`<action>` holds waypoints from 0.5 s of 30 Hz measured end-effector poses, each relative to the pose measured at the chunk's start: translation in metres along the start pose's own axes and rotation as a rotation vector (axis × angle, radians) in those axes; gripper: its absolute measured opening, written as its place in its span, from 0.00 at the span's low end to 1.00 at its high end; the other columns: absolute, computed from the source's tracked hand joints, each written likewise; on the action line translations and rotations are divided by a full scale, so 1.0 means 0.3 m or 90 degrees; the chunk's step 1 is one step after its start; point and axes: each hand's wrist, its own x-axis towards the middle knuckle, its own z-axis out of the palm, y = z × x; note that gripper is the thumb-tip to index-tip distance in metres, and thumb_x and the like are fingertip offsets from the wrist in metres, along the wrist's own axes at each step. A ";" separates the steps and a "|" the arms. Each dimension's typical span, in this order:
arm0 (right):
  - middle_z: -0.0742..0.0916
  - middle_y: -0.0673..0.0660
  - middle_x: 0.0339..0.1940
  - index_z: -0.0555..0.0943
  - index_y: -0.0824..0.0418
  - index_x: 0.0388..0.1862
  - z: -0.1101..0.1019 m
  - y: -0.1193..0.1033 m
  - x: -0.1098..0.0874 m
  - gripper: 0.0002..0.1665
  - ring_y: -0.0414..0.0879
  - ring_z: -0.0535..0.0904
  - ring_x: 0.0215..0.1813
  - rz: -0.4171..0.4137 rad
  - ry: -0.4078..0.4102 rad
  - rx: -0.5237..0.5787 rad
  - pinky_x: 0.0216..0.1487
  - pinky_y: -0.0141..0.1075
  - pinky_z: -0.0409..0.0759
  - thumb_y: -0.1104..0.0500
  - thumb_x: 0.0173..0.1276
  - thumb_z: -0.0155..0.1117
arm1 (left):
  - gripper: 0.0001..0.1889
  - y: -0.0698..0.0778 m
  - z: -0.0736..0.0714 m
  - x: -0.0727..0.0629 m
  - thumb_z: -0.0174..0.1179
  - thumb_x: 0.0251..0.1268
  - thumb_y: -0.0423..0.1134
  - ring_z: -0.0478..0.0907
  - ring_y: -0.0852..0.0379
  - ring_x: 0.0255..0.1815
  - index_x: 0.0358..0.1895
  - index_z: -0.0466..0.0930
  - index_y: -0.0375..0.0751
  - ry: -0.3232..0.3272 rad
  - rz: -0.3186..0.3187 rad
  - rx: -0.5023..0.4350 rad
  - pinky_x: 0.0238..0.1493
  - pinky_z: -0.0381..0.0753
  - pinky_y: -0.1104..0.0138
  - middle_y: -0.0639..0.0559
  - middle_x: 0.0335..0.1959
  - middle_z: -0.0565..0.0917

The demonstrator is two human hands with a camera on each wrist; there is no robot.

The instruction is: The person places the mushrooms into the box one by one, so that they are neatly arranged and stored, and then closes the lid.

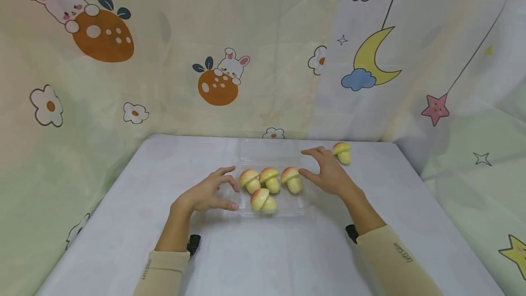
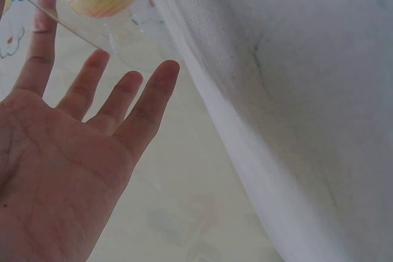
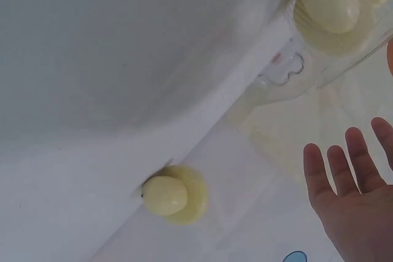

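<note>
A clear plastic clamshell box (image 1: 289, 209) stands on the table with its lid (image 1: 267, 148) laid back behind it. In it lie several yellow mushroom-shaped pieces (image 1: 269, 180) with reddish caps. My left hand (image 1: 205, 193) is at the box's left side, fingers loosely bent and spread, holding nothing; I cannot tell whether its fingertips touch the wall. At the right side my right hand (image 1: 332, 175) hovers with thumb and fingers apart, its thumb near the rightmost mushroom piece (image 1: 292, 181). Both palms (image 2: 61, 170) look bare in the wrist views.
One more mushroom piece (image 1: 342, 153) lies outside the box, beyond my right hand near the table's back edge. A white cloth covers the table (image 1: 263, 259). Printed curtains (image 1: 164, 58) hang close behind and at the sides.
</note>
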 end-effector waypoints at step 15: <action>0.77 0.61 0.64 0.74 0.60 0.71 -0.051 0.102 -0.043 0.34 0.59 0.73 0.66 0.048 0.014 0.051 0.58 0.58 0.80 0.47 0.72 0.70 | 0.24 0.002 -0.001 0.000 0.80 0.51 0.55 0.50 0.35 0.82 0.47 0.83 0.50 0.001 -0.004 -0.001 0.71 0.68 0.38 0.45 0.84 0.53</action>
